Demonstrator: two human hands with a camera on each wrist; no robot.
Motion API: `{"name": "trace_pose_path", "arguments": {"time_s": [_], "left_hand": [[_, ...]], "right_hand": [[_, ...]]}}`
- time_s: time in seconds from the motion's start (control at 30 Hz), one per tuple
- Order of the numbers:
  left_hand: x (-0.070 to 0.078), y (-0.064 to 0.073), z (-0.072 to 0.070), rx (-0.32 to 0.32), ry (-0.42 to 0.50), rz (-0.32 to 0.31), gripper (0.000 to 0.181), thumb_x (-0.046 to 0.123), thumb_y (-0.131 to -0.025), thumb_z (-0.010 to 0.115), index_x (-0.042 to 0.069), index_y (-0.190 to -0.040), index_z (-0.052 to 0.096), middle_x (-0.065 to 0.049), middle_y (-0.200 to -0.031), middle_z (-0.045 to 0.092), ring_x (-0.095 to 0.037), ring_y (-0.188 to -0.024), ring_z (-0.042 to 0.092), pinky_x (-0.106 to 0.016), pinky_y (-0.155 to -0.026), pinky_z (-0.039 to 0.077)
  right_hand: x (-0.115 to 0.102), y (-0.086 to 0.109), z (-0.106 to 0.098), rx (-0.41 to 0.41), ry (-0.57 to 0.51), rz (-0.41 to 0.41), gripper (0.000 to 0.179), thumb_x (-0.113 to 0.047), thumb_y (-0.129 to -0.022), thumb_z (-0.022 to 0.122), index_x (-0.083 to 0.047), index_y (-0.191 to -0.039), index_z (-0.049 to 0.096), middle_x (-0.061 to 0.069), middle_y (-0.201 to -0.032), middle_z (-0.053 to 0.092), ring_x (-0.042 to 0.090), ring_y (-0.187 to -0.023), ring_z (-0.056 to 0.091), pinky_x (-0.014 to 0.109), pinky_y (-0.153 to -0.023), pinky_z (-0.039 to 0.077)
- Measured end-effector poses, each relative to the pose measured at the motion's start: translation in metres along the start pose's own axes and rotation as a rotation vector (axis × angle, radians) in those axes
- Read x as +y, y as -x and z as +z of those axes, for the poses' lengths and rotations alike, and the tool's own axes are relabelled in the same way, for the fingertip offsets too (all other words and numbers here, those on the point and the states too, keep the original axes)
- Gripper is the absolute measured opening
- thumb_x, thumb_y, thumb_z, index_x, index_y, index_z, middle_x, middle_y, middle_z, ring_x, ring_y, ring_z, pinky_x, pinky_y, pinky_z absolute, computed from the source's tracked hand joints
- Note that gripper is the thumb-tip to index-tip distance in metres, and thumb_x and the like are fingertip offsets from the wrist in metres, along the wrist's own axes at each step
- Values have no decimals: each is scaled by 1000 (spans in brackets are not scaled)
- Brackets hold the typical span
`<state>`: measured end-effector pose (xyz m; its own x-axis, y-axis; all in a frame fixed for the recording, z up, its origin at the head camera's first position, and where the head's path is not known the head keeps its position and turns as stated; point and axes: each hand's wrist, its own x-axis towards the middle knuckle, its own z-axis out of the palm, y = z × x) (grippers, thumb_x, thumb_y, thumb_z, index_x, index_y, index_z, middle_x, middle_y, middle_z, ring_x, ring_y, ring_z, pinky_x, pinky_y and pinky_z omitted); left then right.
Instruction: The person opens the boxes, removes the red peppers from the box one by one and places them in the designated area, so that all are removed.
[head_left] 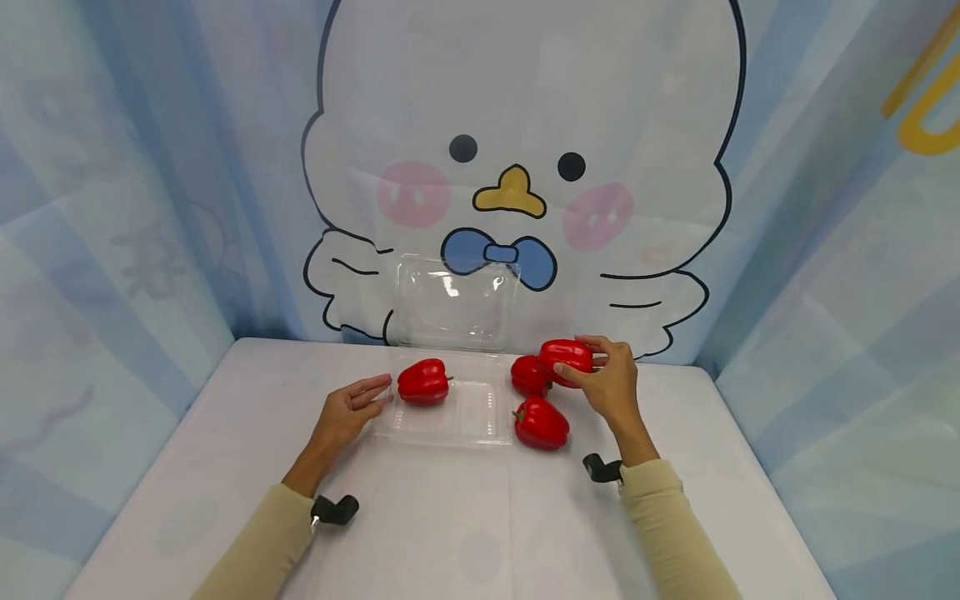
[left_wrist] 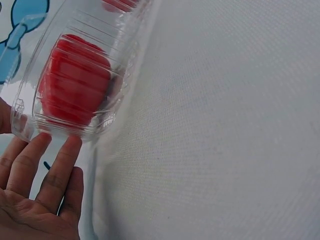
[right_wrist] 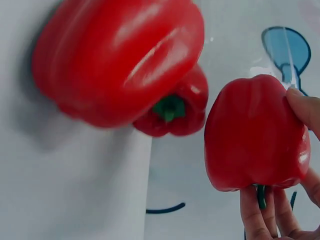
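My right hand holds a red bell pepper, its thumb on one side and its fingers at the green-stemmed end. Two more red bell peppers lie below and beside it, one further back and one nearer. A clear plastic clamshell box lies on the table with its lid raised. In its left half rests a red bell pepper. With fairly straight fingers, my left hand touches the box's left end; in the left wrist view the fingertips meet the clear wall.
The white-covered table ends at a backdrop with a cartoon bird, close behind the raised lid. Pale blue curtains stand at both sides. A black camera mount sits on the left wrist, another on the right.
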<state>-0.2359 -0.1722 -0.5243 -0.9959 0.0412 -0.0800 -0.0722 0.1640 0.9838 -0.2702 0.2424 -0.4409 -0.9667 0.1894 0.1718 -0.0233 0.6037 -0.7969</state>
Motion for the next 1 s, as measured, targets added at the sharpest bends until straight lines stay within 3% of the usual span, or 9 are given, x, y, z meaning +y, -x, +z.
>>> {"name": "trace_pose_path", "arguments": {"time_s": [0.4, 0.67, 1.0], "left_hand": [[1, 2, 1, 1, -2, -10, 50, 8, -107, 61, 7, -156, 53, -12, -160, 55, -31, -148, 54, -30, -112, 48], [3, 2, 1, 4, -4, -7, 49, 8, -107, 61, 8, -155, 54, -12, -159, 56, -31, -146, 56, -30, -111, 48], [2, 2, 0, 3, -6, -3, 49, 8, -107, 61, 8, -156, 54, -12, -158, 57, -30, -146, 57, -28, -111, 49]], "right_hand": [[31, -11, -21, -5, 56, 51, 66, -27, -89, 87, -14, -149, 61, 24, -148, 48, 43, -135, 51, 59, -102, 61], [62, -24, -23, -47, 91, 87, 65, -30, -91, 86, -16, -149, 61, 24, -149, 46, 42, -133, 52, 56, -101, 62], [77, -29, -20, -110, 112, 133, 64, -27, -93, 84, -14, -151, 59, 26, -149, 44, 42, -130, 53, 54, -105, 61]]}}
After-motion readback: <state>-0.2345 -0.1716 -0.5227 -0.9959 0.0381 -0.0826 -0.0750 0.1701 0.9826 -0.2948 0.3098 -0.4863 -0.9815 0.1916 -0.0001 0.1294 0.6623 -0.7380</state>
